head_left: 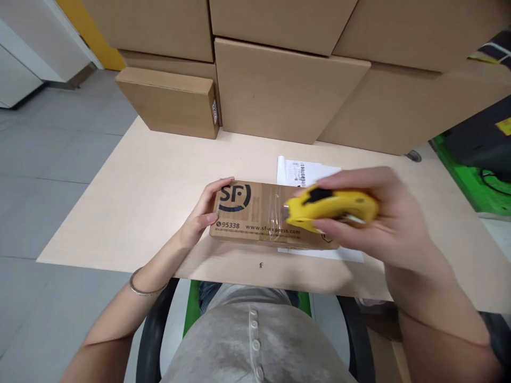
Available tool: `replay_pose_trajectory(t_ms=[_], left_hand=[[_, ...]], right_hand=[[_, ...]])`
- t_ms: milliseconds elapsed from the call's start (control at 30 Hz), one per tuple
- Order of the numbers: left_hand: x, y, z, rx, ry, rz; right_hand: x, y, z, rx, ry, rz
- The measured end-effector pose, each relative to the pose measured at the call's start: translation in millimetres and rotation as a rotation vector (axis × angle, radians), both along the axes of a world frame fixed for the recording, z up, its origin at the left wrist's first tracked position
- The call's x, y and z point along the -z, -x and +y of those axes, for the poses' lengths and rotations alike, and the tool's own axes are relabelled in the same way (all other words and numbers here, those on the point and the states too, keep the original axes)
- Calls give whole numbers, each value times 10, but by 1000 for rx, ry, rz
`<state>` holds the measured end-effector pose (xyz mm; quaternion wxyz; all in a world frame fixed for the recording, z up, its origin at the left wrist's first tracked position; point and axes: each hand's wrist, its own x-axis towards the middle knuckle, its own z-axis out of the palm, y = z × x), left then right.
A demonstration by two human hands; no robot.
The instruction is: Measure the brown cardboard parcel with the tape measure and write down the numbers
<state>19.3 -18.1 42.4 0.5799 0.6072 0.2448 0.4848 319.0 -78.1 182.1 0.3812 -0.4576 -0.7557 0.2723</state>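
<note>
A small brown cardboard box (255,213) with black "SF" lettering and a strip of clear tape lies on the light table. My left hand (205,210) grips the box's left end, fingers on its far side and thumb on the near corner. In my right hand (379,213) is a yellow utility knife (335,206) with a black slider, its tip over the taped part of the box. Whether the blade touches the tape I cannot tell, as that hand is slightly blurred. Printed white paper (309,169) is partly hidden under the box.
Large cardboard boxes (279,90) stand stacked along the table's far edge. A flatter carton (171,106) stands at the far left. To the right, a black object (479,143) rests on a green surface. A chair armrest (157,324) is close to the near edge.
</note>
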Motion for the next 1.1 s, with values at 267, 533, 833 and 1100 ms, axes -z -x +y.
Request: replay_pose_trajectory(t_ms=[267, 533, 833, 1100], left_hand=[[-117, -130, -38, -139, 209, -103], [29, -32, 70, -36, 62, -8], [-17, 6, 91, 8, 164, -19], [-48, -2, 97, -28, 136, -54]], right_hand=[[-32, 870, 686, -412, -7, -406], [18, 543, 471, -234, 20, -437], [51, -674, -66, 138, 124, -342], [47, -857, -164, 176, 204, -330]])
